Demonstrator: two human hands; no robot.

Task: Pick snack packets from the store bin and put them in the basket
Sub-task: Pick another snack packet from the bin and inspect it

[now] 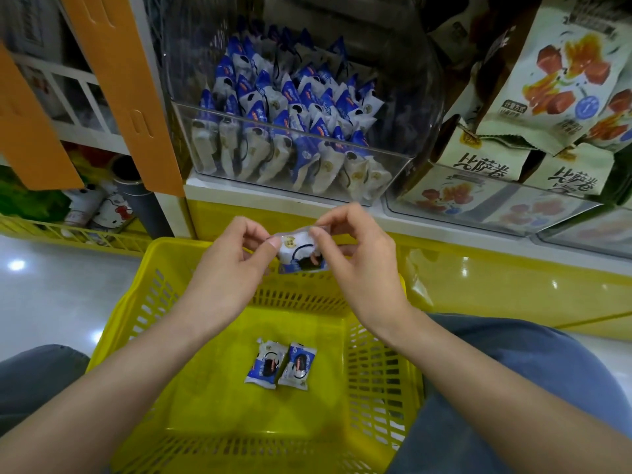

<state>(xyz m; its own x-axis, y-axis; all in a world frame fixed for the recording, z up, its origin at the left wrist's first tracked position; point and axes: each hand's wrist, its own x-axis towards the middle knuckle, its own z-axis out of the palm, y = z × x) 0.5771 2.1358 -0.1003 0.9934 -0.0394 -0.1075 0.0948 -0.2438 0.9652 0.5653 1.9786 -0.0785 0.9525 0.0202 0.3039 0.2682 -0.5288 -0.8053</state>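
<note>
You hold one packet [301, 256] between your two hands. Your left hand [232, 268] pinches its upper left corner with thumb and forefinger, and your right hand [359, 265] pinches the upper right corner the same way. The packet hangs over the far rim of the basket [126, 323].

Two more lie flat on the basket floor, side by side: a left packet [265, 366] and a right packet [298, 369]. They seem to touch along one edge. Bare yellow floor shows all round the pair, with the widest stretch toward you.

The bin [398, 172] stands on the shelf above and beyond your hands, its clear front wall facing you. The bin packets [290, 107] stand in tight rows, too many to count, and the back rows fade into shadow.

Your fingertips cover the held packet's top corners. The bottom of the view cuts off the basket's near rim, and your forearms cross its side walls.
</note>
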